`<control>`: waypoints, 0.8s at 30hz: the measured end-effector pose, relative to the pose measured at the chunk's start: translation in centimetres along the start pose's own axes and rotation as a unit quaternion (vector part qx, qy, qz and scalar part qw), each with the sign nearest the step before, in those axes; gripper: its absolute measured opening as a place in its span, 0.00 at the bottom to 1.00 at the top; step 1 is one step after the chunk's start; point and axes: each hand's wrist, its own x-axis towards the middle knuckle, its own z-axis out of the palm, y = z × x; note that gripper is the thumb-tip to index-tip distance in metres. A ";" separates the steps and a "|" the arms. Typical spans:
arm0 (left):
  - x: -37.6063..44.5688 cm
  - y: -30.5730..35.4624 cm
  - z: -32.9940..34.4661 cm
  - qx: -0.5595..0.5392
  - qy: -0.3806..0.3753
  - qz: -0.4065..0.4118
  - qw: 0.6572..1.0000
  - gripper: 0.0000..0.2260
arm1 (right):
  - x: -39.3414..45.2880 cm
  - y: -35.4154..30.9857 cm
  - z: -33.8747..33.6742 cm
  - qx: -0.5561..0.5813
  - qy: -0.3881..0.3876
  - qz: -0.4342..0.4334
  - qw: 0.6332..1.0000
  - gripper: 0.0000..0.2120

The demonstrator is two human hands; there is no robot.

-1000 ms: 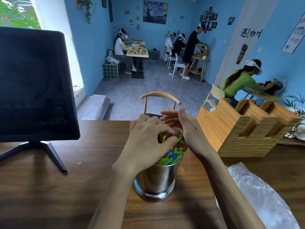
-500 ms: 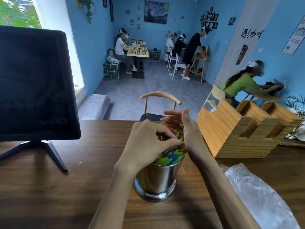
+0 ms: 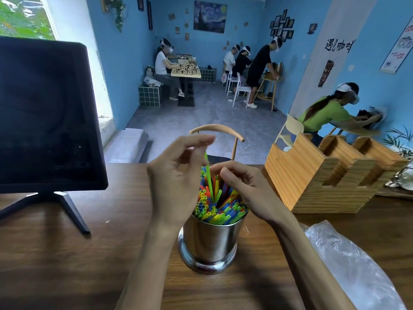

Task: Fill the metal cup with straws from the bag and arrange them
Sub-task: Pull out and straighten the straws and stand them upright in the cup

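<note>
Evidently the left hand (image 3: 178, 173) pinches one green straw (image 3: 209, 175) high above the packed metal cup (image 3: 209, 242), probably to reseat it. Beside it the right hand (image 3: 243, 189), fingers curled, touches the other straws (image 3: 220, 209), seemingly steadying them; the bag (image 3: 348, 265) lies flat at right.

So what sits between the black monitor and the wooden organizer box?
The steel cup of coloured straws, with both hands over it, in the head view.

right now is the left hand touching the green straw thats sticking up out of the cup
Touching. The head view shows the left hand pinching the top of the green straw between its fingertips, lifted above the other straws in the metal cup.
</note>
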 end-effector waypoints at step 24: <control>0.1 -1.0 -0.3 0.122 -0.210 -0.139 0.960 0.09 | 2.5 -3.4 -3.3 0.327 0.303 -0.102 0.889 0.06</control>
